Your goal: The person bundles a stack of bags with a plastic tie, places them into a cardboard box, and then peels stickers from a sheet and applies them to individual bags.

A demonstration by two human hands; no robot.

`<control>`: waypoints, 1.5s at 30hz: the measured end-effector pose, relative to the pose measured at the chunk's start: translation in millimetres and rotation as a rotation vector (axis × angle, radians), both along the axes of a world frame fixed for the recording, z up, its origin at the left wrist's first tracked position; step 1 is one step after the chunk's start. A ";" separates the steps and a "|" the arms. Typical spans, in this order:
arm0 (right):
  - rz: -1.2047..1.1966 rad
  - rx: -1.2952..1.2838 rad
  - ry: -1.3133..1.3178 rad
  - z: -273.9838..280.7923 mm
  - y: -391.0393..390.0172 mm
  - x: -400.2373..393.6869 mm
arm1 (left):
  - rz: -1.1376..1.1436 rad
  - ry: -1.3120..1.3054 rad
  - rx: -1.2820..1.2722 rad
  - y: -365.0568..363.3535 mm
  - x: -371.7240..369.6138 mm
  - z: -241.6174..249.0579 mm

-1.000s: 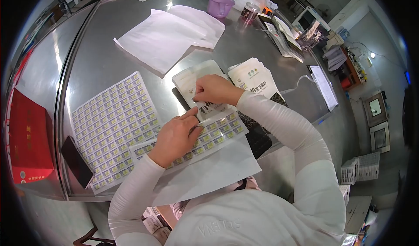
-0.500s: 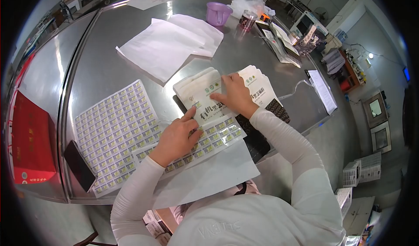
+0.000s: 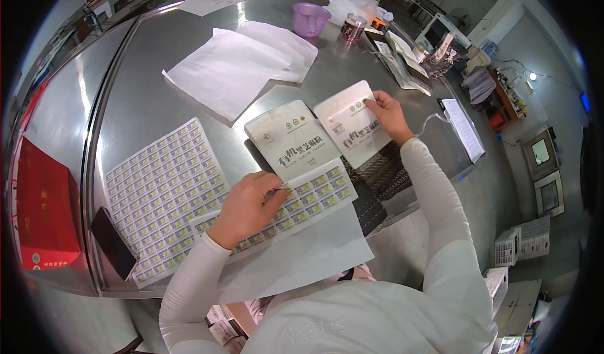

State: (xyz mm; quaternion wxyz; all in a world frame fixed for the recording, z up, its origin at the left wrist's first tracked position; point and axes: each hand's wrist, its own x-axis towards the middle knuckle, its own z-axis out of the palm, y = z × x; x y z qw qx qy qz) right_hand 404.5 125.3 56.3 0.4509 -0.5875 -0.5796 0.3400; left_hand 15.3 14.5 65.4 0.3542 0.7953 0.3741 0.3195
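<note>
My right hand [image 3: 388, 113] pinches the upper right edge of a white printed pouch [image 3: 353, 126], which has a small sticker at its left and lies tilted over the other pouches at the right. Left of it lies a stack of white pouches [image 3: 292, 140] with green marks and black lettering. My left hand [image 3: 253, 206] is at the narrow sticker strip [image 3: 308, 198], thumb and forefinger pinched together; whatever they hold is too small to name. A larger sticker sheet [image 3: 167, 190] lies at the left, and a blank white sheet [image 3: 302, 259] is under the strip.
A black phone [image 3: 113, 244] and a red bag [image 3: 47, 206] are on the left. White papers [image 3: 236, 68], a purple cup [image 3: 310, 21], a jar [image 3: 352, 28] and a clear plastic bag [image 3: 352, 7] stand farther back. A clipboard [image 3: 462, 129] lies at the right edge.
My right hand has moved right with a stickered pouch from the left stack, uncovering another pouch there. My left hand has drawn back from the pouch to the sticker strip.
</note>
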 end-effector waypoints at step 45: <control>0.735 -0.227 -0.702 29.3 6.9 -193.3 | 0.052 0.138 0.151 9.9 -4.7 -21.7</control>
